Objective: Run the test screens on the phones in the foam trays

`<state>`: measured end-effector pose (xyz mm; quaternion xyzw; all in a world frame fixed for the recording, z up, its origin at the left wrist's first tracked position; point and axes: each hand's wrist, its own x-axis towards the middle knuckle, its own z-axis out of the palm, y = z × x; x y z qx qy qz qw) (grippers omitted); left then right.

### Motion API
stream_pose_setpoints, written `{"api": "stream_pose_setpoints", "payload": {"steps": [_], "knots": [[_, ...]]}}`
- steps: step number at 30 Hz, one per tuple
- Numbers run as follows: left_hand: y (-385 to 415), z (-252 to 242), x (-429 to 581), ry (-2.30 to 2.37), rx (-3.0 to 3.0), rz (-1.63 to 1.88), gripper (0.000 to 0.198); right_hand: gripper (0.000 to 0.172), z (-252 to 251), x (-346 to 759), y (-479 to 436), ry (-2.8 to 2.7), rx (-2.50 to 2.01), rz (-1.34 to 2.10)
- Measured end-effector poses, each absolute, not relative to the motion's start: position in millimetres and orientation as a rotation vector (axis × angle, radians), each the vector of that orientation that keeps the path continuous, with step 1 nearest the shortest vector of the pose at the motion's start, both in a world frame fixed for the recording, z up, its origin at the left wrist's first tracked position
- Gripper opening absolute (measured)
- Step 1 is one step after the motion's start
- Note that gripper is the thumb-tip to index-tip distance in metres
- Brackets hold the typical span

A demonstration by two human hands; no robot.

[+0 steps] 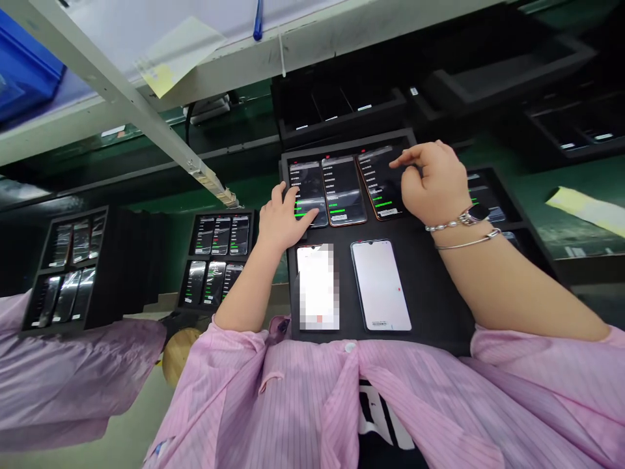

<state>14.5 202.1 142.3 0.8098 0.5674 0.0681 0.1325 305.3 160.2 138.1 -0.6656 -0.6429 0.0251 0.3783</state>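
Note:
My left hand (283, 215) lies with spread fingers at the left edge of a black tray (346, 144), its fingertips over the leftmost smartphone (308, 185). A middle smartphone (344, 189) lies beside it, also showing lines of text and green bars. My right hand (434, 182) is over the right smartphone (381, 179), index finger stretched out and the other fingers curled, holding nothing. That phone lies slightly tilted; whether the fingertip touches its screen I cannot tell. Nearer my body lie two phones with white screens, a partly pixelated left phone (316, 286) and a right phone (381, 285).
More black trays of phones stand at the left (217, 259) and far left (66, 267). Another tray of dark phones (336, 107) lies behind. A white shelf edge (322, 49) and slanting post (146, 124) cross above. A yellow strip (586, 205) lies right.

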Motion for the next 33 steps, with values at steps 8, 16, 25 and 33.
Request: {"api": "stream_pose_setpoints", "payload": {"steps": [8, 16, 25, 33], "knots": [[209, 127, 8, 1.567, 2.272, 0.359, 0.074, 0.031, 131, 308, 175, -1.748, -1.926, 0.236], [154, 156, -7, 1.51, 2.444, 0.696, 0.075, 0.03, 183, 298, 96, -1.701, -1.47, -0.066], [29, 162, -41, 1.111, 2.605, 0.404, 0.055, 0.026, 182, 286, -30, -2.018, -1.408, 0.039], [15, 137, -35, 1.14, 2.637, 0.201, 0.057, 0.042, 134, 288, -70, -2.101, -1.638, 0.128]]}}
